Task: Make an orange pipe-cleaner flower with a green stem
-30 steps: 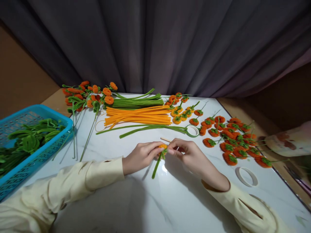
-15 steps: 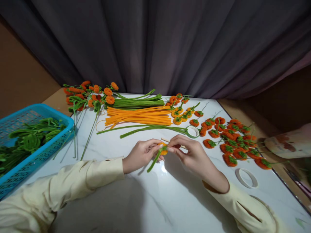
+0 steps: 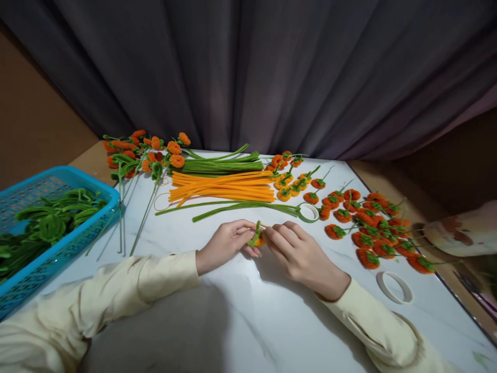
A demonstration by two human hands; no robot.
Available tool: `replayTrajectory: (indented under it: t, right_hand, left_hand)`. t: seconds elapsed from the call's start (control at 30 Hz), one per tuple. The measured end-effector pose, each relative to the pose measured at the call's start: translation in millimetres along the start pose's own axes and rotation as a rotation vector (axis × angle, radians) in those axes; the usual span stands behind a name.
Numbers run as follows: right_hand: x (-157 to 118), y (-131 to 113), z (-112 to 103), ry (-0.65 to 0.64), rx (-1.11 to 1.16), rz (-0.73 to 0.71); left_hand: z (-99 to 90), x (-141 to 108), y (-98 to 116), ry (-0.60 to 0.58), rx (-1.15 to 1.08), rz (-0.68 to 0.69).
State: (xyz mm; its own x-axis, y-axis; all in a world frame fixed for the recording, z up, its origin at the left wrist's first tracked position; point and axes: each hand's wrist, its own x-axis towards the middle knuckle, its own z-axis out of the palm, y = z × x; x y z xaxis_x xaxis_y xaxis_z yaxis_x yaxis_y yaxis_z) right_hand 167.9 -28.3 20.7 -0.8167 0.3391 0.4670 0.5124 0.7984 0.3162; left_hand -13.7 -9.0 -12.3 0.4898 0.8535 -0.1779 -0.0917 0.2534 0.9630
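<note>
My left hand (image 3: 223, 247) is closed around a small yellow-orange pipe-cleaner pumpkin (image 3: 261, 242), mostly hidden by the fingers. From its top a fuzzy green pipe-cleaner stem (image 3: 257, 232) rises, slightly curled. Close against it on the right, my right hand (image 3: 298, 255) pinches a thin wooden stick (image 3: 264, 225), whose tip shows beside the stem. Its fingers cover the rest of the stick. Both hands are together above the white marbled table (image 3: 248, 321), in front of loose green pipe cleaners (image 3: 240, 208).
Bundles of orange (image 3: 221, 186) and green pipe cleaners (image 3: 217, 166) lie behind my hands. Finished small pumpkins (image 3: 368, 241) spread at right, near two tape rolls (image 3: 309, 212). A blue basket (image 3: 97, 181) of green pieces stands left, orange flowers (image 3: 174, 155) behind it.
The green stem, which pointed down toward me, now points up and curls beside the stick. My right hand has turned, bringing the stick's tip against the stem; my left hand stays in place.
</note>
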Motion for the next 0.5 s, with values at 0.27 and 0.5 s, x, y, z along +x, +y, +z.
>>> replayTrajectory:
  t: [0.27, 0.5]
  right_hand:
    - [0.1, -7.0, 4.4, 0.016, -0.043, 0.057]
    - [-7.5, -4.2, 15.0, -0.02, 0.205, 0.195]
  left_hand:
    - [0.8, -0.6, -3.1, 0.015, -0.031, 0.038]
    - [1.6, -0.1, -0.5, 0.069, 0.0, -0.019]
